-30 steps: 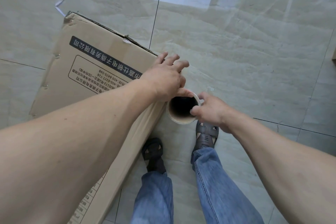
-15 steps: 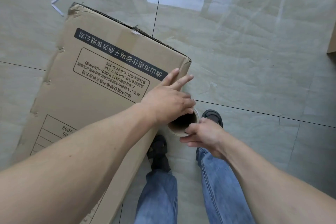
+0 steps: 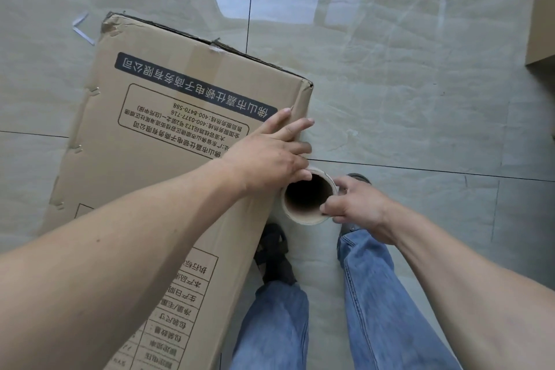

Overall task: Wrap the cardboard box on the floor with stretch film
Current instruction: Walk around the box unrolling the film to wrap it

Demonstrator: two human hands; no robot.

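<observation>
Glossy beige tiled floor [image 3: 405,84], dark grout lines. Cardboard box [image 3: 168,141], printed black, lies on floor at left. Left hand [image 3: 270,156] rests flat on box's near right edge, fingers straight. Right hand [image 3: 357,207] pinches rim of stretch film roll [image 3: 309,198], upright just beside box. Jeans, dark sandals below.

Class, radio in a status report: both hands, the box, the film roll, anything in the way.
Left hand flat on box, fingers straight. Right hand pinching film roll rim beside box. Feet close under roll.
</observation>
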